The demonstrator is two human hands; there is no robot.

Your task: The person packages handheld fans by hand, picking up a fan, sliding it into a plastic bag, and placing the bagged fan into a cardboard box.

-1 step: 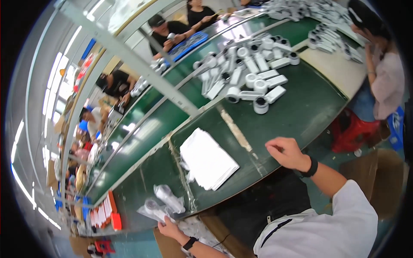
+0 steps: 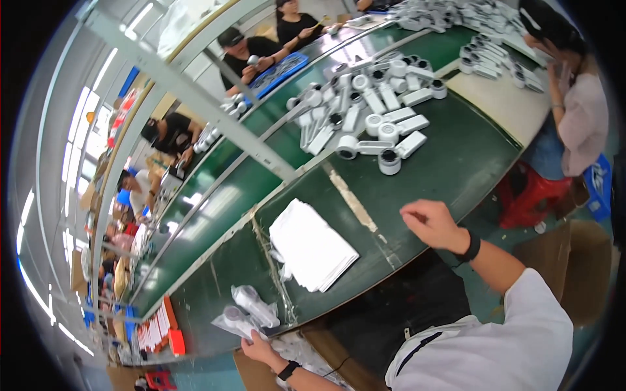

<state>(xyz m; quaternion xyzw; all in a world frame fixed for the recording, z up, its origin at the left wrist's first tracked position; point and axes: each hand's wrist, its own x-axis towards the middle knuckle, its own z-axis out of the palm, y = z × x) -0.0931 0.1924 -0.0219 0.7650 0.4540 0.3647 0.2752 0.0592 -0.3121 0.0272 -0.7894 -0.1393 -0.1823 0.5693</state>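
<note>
The left hand [image 2: 259, 347] grips a bagged white part [image 2: 236, 321] beside the stacked white bags [image 2: 312, 245]; the right hand [image 2: 430, 223] hovers loosely curled, empty.

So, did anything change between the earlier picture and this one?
Nothing has visibly changed. The right hand is over the green belt, holding nothing, as before. The left hand still grips a bagged white part at the near edge. The stack of white bags and the pile of white parts lie where they were.
</note>
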